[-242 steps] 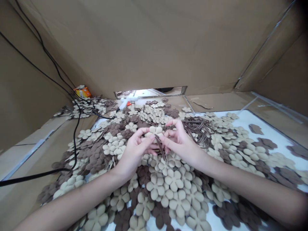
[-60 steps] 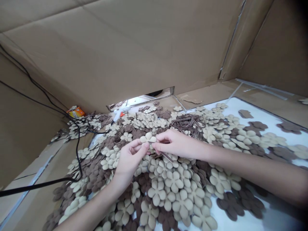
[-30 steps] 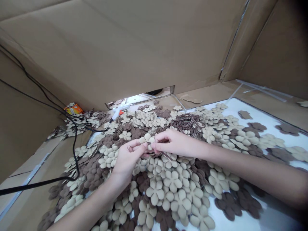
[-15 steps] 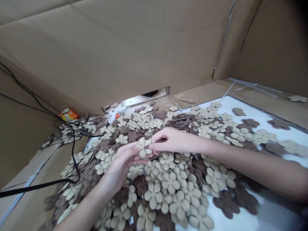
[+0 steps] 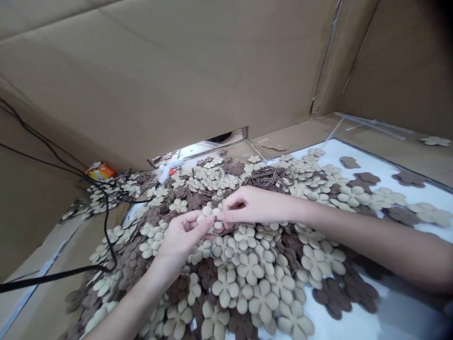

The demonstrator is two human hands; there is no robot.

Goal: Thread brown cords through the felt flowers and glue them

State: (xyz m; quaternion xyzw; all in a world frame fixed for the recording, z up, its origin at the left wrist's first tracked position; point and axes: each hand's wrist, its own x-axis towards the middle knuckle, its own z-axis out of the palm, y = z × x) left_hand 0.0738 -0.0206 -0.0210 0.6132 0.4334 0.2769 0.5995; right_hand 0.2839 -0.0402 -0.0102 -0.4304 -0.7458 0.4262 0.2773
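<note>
My left hand (image 5: 180,234) and my right hand (image 5: 249,205) meet above a heap of flat flower cutouts. Together they pinch one beige flower cutout (image 5: 209,212). A thin brown striped ribbon strip (image 5: 230,222) runs from the flower under my right fingers. Both hands have their fingers closed in a pinch. The heap of beige and dark brown flowers (image 5: 247,271) lies directly under both hands.
A tangle of brown ribbon strips (image 5: 268,178) sits just behind my right hand. A white glue gun (image 5: 168,168) and its black cable (image 5: 106,222) lie at the left, near an orange box (image 5: 99,172). Cardboard walls (image 5: 177,71) enclose the white work surface (image 5: 357,160).
The flower and both hands have stayed close together, shifting slightly left and down in view. The ribbon strip, which hung down from the flower, now lies level under my right fingers.
</note>
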